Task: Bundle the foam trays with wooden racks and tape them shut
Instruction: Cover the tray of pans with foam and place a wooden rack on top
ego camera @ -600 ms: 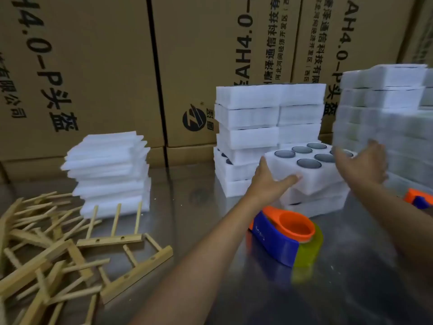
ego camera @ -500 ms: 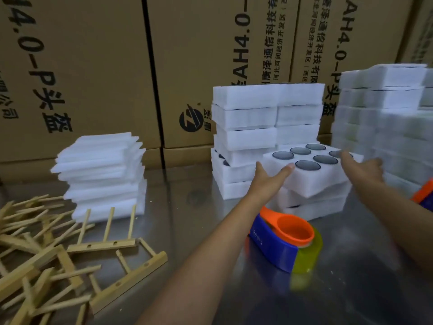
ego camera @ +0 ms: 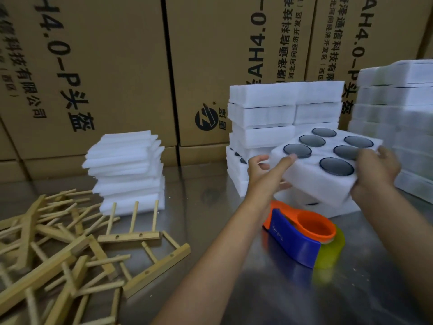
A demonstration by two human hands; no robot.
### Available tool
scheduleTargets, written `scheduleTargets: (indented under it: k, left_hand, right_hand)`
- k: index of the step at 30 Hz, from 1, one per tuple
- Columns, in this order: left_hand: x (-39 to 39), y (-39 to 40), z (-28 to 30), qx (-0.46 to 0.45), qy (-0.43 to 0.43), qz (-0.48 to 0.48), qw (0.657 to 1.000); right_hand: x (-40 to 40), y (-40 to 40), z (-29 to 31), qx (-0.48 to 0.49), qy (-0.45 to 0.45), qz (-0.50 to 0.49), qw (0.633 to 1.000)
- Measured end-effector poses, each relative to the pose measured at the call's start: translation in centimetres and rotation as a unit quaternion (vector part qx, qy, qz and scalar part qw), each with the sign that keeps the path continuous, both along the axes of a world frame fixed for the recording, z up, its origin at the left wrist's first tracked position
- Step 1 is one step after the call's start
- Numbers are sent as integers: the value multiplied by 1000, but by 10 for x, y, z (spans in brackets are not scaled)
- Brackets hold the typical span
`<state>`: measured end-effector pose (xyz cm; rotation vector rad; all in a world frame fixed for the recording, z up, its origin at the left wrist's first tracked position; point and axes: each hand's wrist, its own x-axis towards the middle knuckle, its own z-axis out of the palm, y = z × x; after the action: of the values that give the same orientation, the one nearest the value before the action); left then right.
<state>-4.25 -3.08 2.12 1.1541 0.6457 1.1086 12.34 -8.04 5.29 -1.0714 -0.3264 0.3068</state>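
Gleaming steel table [ego camera: 199, 184] before stacked cardboard cartons [ego camera: 105, 66]

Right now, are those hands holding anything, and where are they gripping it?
Both hold one white foam tray with round dark discs, tilted: the left hand at its left end, the right hand at its right end.

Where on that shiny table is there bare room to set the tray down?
Bare steel lies between the wooden racks and the tape dispenser, and in front of the flat foam sheets. The right side, around the stacked foam trays, is crowded.
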Motion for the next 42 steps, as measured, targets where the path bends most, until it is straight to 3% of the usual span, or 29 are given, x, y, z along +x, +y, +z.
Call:
scheduleTargets:
  k: [3, 7, 11, 14, 19, 23, 26, 33, 40, 42]
  left_hand:
    - [-50, -21, 9, -25, -4, -2, 1000]
    - [-128, -41, -4, -30, 11, -21, 999]
    - [-188, -56, -47, -98, 36, -33, 994]
    - [-217, -69, -84, -91, 94, -21, 991]
    - [-242, -74, -93, -38, 234, 52, 970]
    - [-257, -69, -93, -33, 298, 126, 946]
    - [-271, -62, -98, -48, 328, 204, 921]
    - [-295, -48, -97, -47, 345, 241, 906]
    - [-291, -45, -98, 36, 445, 260, 856]
    - [-287, -45, -95, 47, 426, 268, 863]
  right_hand:
    - [-45, -23, 8, 9, -40, 62, 997]
    - [-111, -49, 3, -40, -65, 221, 972]
    - [-163, -59, -25, -116, -109, 335, 929]
    - [-190, -63, -61, -149, -87, 384, 907]
    - [-210, -65, -99, -204, -52, 394, 895]
    - [-223, -58, -102, -209, -70, 422, 879]
    - [-236, -45, -101, -209, -72, 445, 868]
    - [-256, -17, -103, -195, -73, 484, 850]
    - [-207, -21, -102, -200, -83, 451, 866]
    - [-205, -21, -104, -210, -87, 456, 861]
